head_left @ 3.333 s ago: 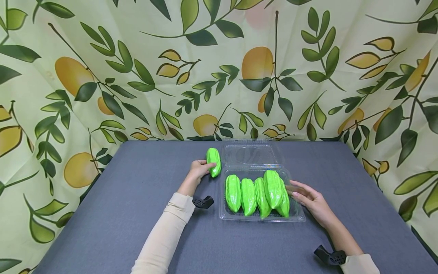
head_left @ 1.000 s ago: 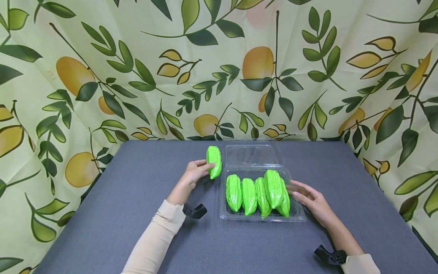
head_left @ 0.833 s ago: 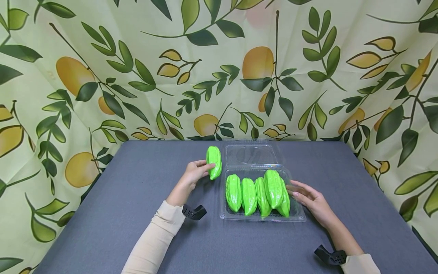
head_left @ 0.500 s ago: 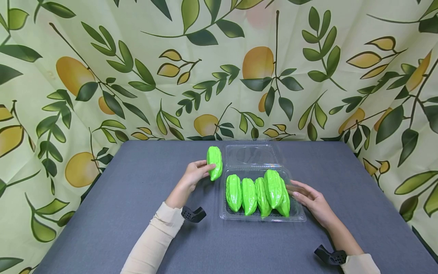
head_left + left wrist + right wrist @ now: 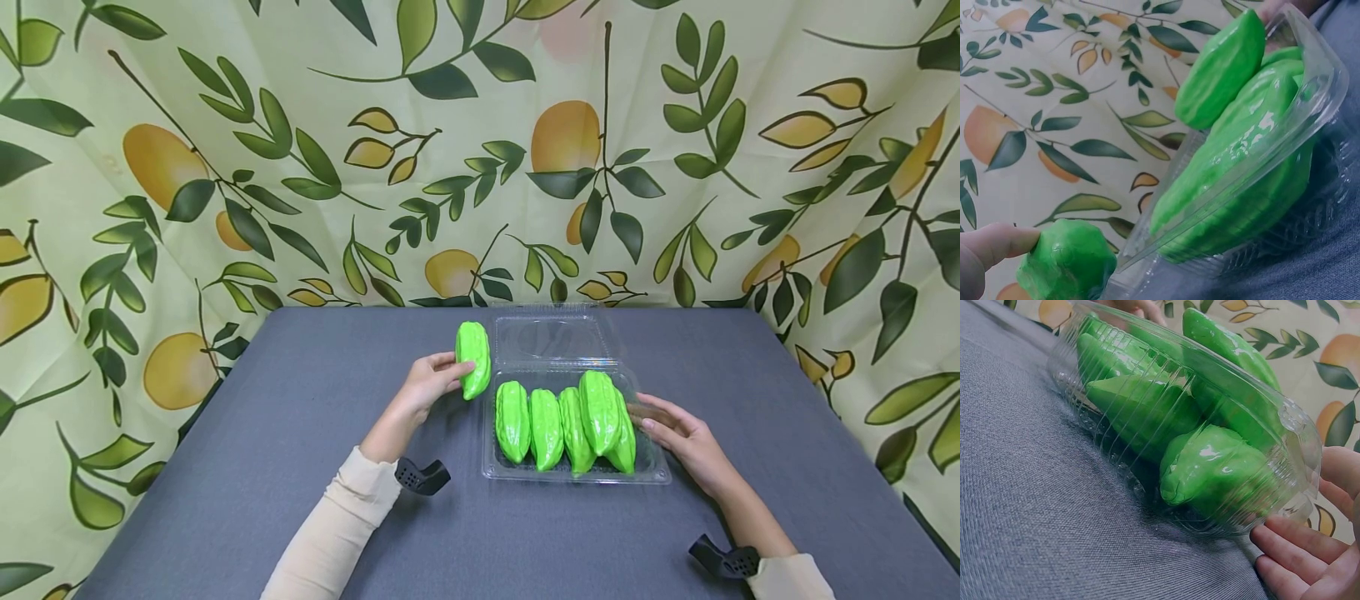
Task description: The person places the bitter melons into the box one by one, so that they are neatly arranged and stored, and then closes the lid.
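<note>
My left hand point(image 5: 432, 385) pinches a bright green ridged fruit point(image 5: 473, 360), glossy and shaped like a starfruit, just left of the clear plastic clamshell box point(image 5: 498, 475). In the left wrist view the thumb presses this held fruit point(image 5: 1069, 259), seen end-on, beside the box edge. Several more green fruits point(image 5: 546, 429) lie side by side in the box, one of them point(image 5: 598, 412) propped on top of others at the right. My right hand point(image 5: 686, 437) rests against the box's right wall, its fingers point(image 5: 1300, 550) fairly straight and touching the lower corner in the right wrist view.
The box's transparent lid point(image 5: 555, 339) lies opened backward on the grey-blue tabletop point(image 5: 300, 400). A fruit-and-leaf patterned cloth point(image 5: 480, 208) hangs behind and at both sides. Black wrist mounts point(image 5: 422, 477) sit on both arms.
My left hand has drawn its forearm back toward the lower left, then shifted the held fruit slightly right and nearer the box. My right hand and the fruits in the box stay put.
</note>
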`<action>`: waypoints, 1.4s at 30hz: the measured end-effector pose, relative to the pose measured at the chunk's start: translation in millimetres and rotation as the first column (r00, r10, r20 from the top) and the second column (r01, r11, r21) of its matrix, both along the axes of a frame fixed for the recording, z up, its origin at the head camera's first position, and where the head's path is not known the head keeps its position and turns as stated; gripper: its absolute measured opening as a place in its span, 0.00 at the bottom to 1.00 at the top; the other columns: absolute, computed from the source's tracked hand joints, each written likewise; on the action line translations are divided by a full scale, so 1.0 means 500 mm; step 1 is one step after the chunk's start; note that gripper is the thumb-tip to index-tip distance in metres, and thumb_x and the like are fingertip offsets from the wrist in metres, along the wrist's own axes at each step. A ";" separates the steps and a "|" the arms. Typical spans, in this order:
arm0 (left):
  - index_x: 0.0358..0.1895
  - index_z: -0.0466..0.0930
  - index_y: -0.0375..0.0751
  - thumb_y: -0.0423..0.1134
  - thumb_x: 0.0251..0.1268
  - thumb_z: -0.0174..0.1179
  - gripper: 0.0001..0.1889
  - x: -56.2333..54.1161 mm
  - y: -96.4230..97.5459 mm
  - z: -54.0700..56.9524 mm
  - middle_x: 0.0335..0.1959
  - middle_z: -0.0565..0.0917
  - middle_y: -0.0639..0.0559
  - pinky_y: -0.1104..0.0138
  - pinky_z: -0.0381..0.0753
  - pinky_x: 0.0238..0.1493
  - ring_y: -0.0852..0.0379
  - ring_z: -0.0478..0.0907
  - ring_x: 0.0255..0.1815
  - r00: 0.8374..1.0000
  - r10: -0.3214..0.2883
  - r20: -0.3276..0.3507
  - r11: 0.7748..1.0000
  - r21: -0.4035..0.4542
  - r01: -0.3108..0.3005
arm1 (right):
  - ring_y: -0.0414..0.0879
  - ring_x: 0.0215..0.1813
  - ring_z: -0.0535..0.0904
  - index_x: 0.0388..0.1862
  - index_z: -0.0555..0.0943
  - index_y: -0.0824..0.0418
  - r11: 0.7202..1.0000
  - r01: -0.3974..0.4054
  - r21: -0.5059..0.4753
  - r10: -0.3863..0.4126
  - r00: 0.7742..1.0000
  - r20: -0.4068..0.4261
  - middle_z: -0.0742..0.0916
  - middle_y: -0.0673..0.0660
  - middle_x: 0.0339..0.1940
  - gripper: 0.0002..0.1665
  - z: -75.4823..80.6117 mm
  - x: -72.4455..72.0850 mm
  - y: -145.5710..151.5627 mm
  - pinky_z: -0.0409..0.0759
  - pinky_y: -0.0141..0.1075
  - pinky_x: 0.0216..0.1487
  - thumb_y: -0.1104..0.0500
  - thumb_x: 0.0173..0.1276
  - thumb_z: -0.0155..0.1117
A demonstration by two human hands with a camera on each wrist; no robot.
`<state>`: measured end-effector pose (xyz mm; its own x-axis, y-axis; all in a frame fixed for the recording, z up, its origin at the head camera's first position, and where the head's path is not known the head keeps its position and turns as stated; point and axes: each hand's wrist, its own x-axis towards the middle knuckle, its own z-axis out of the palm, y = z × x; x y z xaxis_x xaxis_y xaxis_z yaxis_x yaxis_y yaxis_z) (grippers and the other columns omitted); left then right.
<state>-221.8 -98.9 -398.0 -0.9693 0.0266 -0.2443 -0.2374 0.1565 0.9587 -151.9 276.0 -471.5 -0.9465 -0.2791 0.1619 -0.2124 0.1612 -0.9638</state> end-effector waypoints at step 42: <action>0.66 0.63 0.23 0.34 0.65 0.60 0.30 0.040 0.029 0.004 0.60 0.76 0.29 0.63 0.83 0.59 0.45 0.81 0.56 0.996 -0.086 -0.026 0.992 0.095 0.088 | 0.23 0.54 0.79 0.71 0.63 0.68 0.999 0.019 0.041 -0.019 1.000 0.005 0.82 0.29 0.54 0.26 0.001 0.000 -0.001 0.77 0.17 0.49 0.62 0.76 0.49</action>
<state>-202.0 -84.4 -396.0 -0.9674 0.1335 -0.2154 -0.2057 0.0828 0.9751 -151.7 275.7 -471.1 -0.9526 -0.2671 0.1458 -0.2040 0.2046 -0.9574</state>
